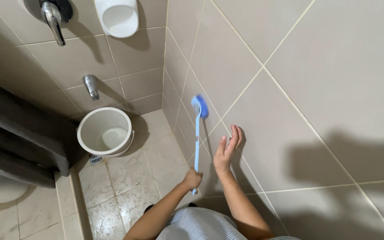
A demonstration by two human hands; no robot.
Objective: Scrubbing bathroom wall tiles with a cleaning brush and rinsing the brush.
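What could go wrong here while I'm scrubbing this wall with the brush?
The floor looks wet, so you might slip while leaning in. The left hand grips the brush at the very end of its handle, so the head could skid off the tile. The right hand rests open on the wall beside the handle and could get knocked or splashed.

Left hand (192,179) gripping blue brush (197,138) against tiled wall (290,89), right hand (226,152) flat on wall
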